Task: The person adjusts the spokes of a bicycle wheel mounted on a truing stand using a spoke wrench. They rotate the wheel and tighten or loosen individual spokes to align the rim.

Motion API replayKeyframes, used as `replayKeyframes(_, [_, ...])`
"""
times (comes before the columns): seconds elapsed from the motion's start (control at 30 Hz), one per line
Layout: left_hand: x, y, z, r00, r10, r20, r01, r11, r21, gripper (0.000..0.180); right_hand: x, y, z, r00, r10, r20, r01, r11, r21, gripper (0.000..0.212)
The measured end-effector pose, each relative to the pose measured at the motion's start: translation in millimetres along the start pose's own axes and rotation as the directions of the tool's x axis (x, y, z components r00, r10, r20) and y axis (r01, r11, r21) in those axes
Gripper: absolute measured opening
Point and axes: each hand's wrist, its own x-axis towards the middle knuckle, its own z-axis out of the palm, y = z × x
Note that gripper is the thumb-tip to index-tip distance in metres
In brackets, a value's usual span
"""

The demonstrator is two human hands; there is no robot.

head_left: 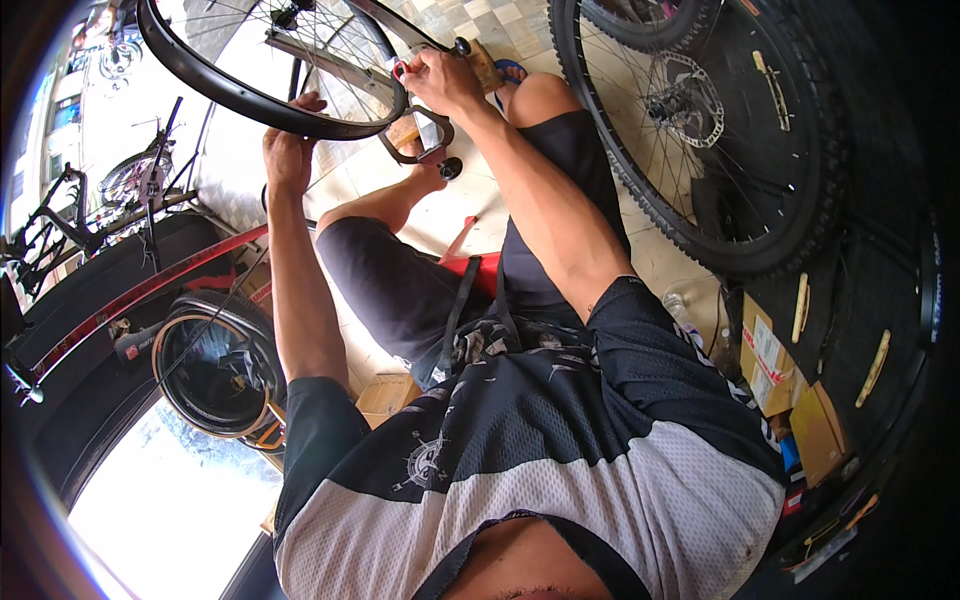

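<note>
A spoked bicycle wheel with a bare black rim (250, 112) and no tyre sits in a silver truing stand (330, 66) in front of me. My left hand (290, 152) is closed round the near left part of the rim, its fingertips showing on the inner side. At the rim's right side my right hand (442, 84) is pinched on a small red tool, which looks like a spoke wrench (401, 70), close by the spokes. My fingers partly hide it. A black knob (461, 46) of the stand lies just beyond that hand.
To the right stands a large knobby-tyred wheel (690, 250) with a disc rotor (690, 100). Cardboard boxes (770, 350) lie at lower right. On the left are a red bicycle frame tube (150, 278), a round bin-like container (215, 365) and several bicycles (150, 185).
</note>
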Motion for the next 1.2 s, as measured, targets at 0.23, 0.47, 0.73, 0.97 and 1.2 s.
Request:
replayKeyframes(0.23, [-6, -37, 20, 0.982, -0.19, -0.018, 0.191, 0.968, 0.161, 0.036, -3, 0, -1, 1.0, -0.004, 0.004, 0.004, 1.0, -0.001, 0.031])
replayKeyframes(0.47, [-9, -50, 33, 0.951, -0.307, -0.03, 0.306, 0.924, 0.231, 0.038, 0, 5, 4, 1.0, 0.015, 0.009, -0.015, 1.0, -0.014, 0.031])
replayKeyframes(0.73, [-6, -46, 32, 0.941, -0.337, -0.013, 0.331, 0.913, 0.237, 0.043, 0, 8, 6, 1.0, 0.009, 0.011, -0.009, 1.0, -0.009, 0.032])
replayKeyframes(0.97, [-6, -20, 21, 0.955, -0.287, 0.072, 0.26, 0.93, 0.258, 0.038, 1, 6, 6, 0.999, 0.022, 0.026, -0.022, 1.0, -0.014, 0.032])
replayKeyframes(1.2, [-12, 33, 7, 0.985, -0.071, 0.158, 0.026, 0.962, 0.272, 0.034, 0, 9, 8, 0.999, -0.035, 0.0, 0.035, 0.999, 0.013, 0.033])
